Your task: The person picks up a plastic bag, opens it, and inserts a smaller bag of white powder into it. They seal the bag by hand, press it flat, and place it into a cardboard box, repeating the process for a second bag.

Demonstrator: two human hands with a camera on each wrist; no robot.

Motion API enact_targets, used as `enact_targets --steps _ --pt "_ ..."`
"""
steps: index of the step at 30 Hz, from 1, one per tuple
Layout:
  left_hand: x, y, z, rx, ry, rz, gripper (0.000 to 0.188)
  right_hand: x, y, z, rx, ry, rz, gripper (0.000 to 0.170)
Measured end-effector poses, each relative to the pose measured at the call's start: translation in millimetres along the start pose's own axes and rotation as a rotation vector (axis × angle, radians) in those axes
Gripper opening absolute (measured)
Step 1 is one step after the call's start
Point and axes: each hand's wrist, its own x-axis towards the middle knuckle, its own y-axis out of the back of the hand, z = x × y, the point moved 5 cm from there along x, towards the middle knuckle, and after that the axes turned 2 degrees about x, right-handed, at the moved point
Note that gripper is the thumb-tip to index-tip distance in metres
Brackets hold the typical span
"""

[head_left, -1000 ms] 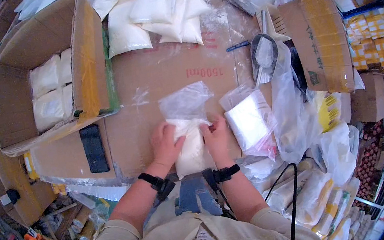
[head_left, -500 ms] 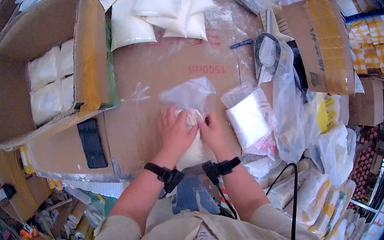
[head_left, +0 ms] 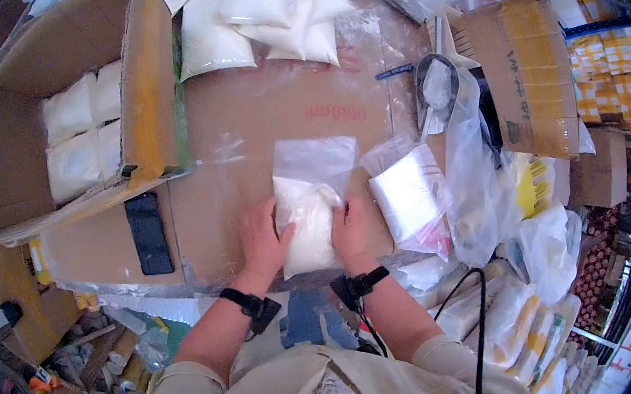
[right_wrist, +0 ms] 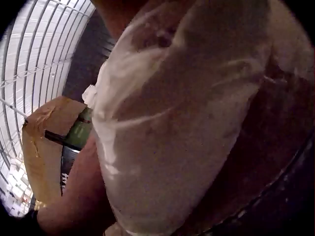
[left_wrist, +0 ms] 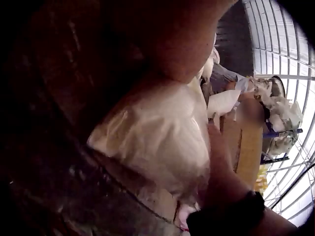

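Note:
A clear plastic bag of off-white powder lies near the front edge of the cardboard-covered table, its loose upper part spread flat away from the person. The left hand rests against the bag's left side, thumb on the plastic. Against the right side lies the right hand, fingers relaxed. In the left wrist view the bag sits below the left hand. The right wrist view shows the bag close up, with part of the right hand at the top; its fingertips are hidden.
An open carton at the left holds several filled bags. A black phone lies below it. More filled bags are piled at the back. Flat plastic bags, a metal scoop and another carton are at the right.
Both hands have moved apart from the bag's gathered upper part to its sides. The bag's top now lies flatter and wider. Another person's hand shows more at the back right.

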Motion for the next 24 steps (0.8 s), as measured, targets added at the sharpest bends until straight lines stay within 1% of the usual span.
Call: enact_targets --steps 1,3,4,5,7,10,11,13,14,15,16,17,19,20,23,24 --pt "-5 -4 -3 -0.022 0.017 -0.008 0.060 -2 -3 -1 0.009 0.007 0.044 0.022" --pt "-8 -10 6 -0.079 0.044 -0.017 0.064 -2 -5 -6 0.137 -0.045 0.033 0.018" --pt "-4 -8 8 -0.180 0.156 -0.060 0.065 -1 -5 -11 0.198 -0.066 0.032 0.017" --pt "2 -8 9 -0.251 0.206 -0.053 0.064 -1 -10 -8 0.230 -0.118 0.027 0.017" --pt "5 -7 8 -0.390 0.310 -0.043 0.062 -5 -33 13 0.295 -0.227 0.011 0.017" --pt "8 -13 0 -0.406 0.341 0.025 0.059 -8 -66 58 0.570 -0.446 -0.014 0.018" --pt "7 -25 -8 -0.511 0.400 -0.024 0.056 -12 -77 75 0.688 -0.528 -0.079 0.019" --pt "4 -35 -18 -0.718 0.522 -0.130 0.051 -24 -77 78 0.868 -0.664 -0.212 0.021" --pt "-7 -40 -23 -0.850 0.662 -0.199 0.050 -33 -74 79 0.927 -0.719 -0.277 0.021" --pt "-17 -27 -14 -0.981 0.803 -0.268 0.050 -47 -44 33 0.934 -0.740 -0.341 0.021" --pt "-32 -20 -6 -1.108 0.948 -0.342 0.049 -60 -26 4 0.942 -0.765 -0.405 0.021" --pt "-42 -17 -6 -1.083 0.923 -0.384 0.049 -68 -27 6 0.899 -0.788 -0.413 0.021" --pt "-71 -17 -13 -1.035 0.875 -0.468 0.050 -91 -40 32 0.810 -0.835 -0.429 0.020" --pt "-80 -25 -26 -0.917 0.741 -0.497 0.046 -98 -68 90 0.661 -0.724 -0.518 0.018" --pt "-89 9 -22 -0.704 0.955 -0.689 0.040 -99 -48 58 0.572 -0.595 -0.604 0.015" --pt "-90 6 -35 -0.586 0.808 -0.606 0.041 -100 -47 54 0.582 -0.654 -0.617 0.016"
